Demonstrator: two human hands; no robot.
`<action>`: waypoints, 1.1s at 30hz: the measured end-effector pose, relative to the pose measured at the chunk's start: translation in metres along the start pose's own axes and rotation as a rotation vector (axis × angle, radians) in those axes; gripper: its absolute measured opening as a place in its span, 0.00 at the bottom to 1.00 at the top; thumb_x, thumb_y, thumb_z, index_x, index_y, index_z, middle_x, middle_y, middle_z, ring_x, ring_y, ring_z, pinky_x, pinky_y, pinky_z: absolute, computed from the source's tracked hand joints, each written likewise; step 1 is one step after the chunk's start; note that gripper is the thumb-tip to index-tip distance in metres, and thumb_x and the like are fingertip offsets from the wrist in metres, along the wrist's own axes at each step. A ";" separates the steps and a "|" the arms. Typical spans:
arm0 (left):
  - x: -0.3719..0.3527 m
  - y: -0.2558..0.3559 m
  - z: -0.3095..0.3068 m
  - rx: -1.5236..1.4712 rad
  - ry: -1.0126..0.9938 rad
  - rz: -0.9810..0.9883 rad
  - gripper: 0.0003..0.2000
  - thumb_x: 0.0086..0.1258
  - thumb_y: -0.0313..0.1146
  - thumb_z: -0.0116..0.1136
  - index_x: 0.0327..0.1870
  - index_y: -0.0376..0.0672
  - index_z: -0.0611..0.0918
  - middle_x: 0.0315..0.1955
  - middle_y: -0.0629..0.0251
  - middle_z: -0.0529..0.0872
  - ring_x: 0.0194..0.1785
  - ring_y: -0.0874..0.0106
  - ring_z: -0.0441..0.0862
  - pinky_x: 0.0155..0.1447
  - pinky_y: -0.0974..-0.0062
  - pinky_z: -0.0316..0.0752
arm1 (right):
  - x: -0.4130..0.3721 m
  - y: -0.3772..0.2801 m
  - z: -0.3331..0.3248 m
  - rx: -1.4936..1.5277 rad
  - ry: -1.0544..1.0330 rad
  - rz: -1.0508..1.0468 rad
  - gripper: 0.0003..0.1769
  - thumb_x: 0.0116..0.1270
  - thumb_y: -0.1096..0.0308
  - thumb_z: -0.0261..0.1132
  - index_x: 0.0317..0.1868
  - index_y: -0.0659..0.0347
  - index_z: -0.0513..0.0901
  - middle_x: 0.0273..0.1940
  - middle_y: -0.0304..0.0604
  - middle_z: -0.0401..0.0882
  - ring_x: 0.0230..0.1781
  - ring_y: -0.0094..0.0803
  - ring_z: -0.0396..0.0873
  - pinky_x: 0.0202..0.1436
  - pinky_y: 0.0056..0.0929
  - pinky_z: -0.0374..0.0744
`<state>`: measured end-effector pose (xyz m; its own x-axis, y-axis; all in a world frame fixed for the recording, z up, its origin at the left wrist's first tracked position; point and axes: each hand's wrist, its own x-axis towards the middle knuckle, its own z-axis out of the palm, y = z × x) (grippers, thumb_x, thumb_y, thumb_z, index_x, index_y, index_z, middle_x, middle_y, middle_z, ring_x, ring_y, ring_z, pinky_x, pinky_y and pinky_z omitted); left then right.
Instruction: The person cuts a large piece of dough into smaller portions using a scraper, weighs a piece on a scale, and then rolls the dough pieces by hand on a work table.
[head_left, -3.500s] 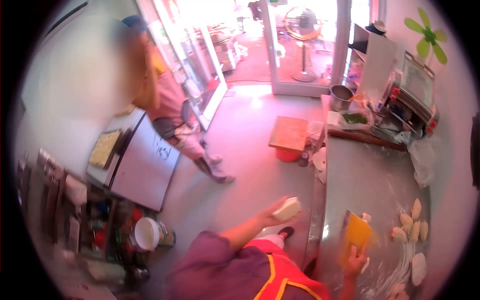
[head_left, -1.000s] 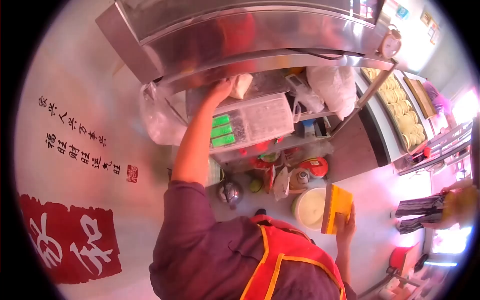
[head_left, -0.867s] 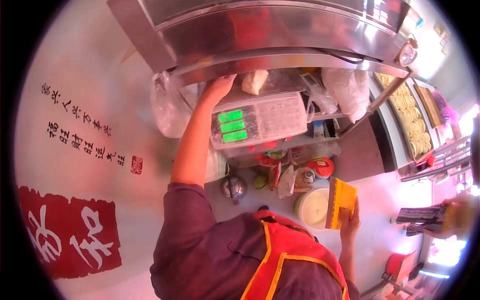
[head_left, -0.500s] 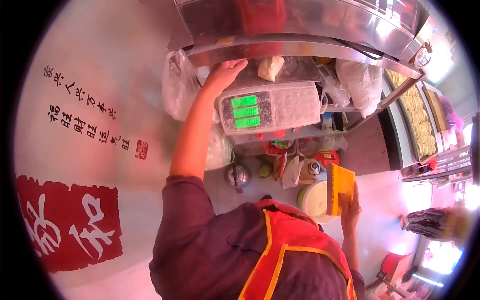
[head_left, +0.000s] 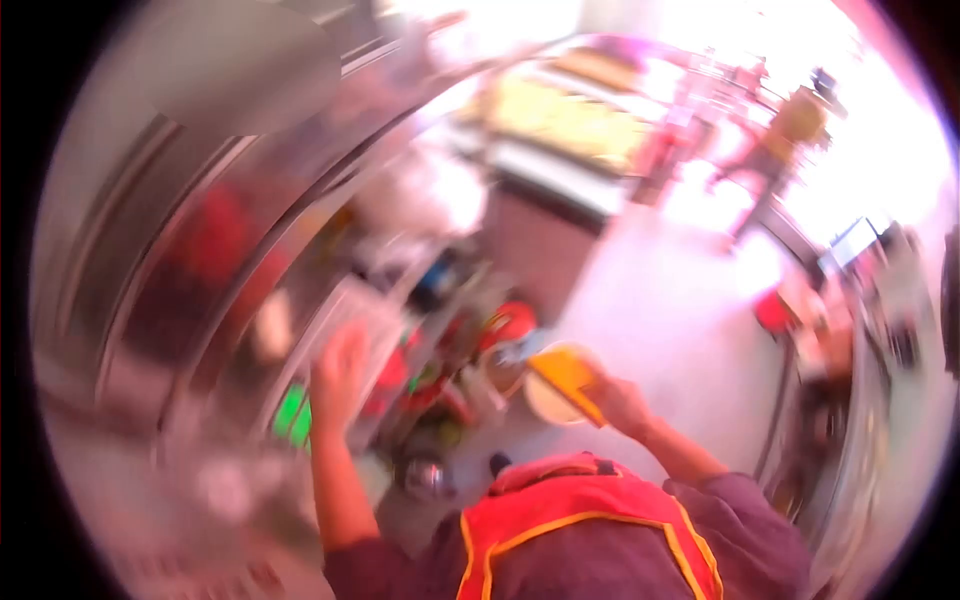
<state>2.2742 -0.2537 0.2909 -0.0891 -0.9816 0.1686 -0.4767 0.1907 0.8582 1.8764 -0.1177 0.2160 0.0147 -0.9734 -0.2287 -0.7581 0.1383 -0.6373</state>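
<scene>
My right hand [head_left: 622, 402] is closed around a yellow flat scraper [head_left: 565, 378], held over a round white tub [head_left: 548, 402]. My left hand [head_left: 343, 365] is in front of the keypad side of the white scale [head_left: 350, 305], whose green display [head_left: 293, 413] glows beside my wrist. Motion smears those fingers, and nothing can be made out in them. A pale lump of dough [head_left: 272, 325] lies at the scale's far side, apart from my left hand.
A white plastic bag [head_left: 425, 190] hangs near the steel edge. Beyond it stands a tray of pale dough pieces [head_left: 565, 115]. A round metal pot [head_left: 423, 476] is low near my body. Another person [head_left: 785, 135] is at the far right.
The view has swung to the right and blurred. My left hand has drawn back from beside the dough to in front of the scale. My right hand still holds the yellow scraper.
</scene>
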 end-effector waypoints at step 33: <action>-0.354 0.243 0.850 0.338 -1.889 0.641 0.23 0.70 0.48 0.54 0.54 0.37 0.79 0.52 0.48 0.81 0.58 0.57 0.77 0.61 0.64 0.71 | -0.572 0.474 -0.097 -0.034 1.377 0.931 0.25 0.65 0.64 0.61 0.63 0.57 0.73 0.29 0.60 0.79 0.28 0.55 0.80 0.30 0.46 0.78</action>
<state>1.4466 0.1365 0.0282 -0.7944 0.3981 -0.4588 -0.1029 0.6562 0.7475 1.4455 0.4874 0.1158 -0.9559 0.0102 0.2936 -0.1901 0.7405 -0.6446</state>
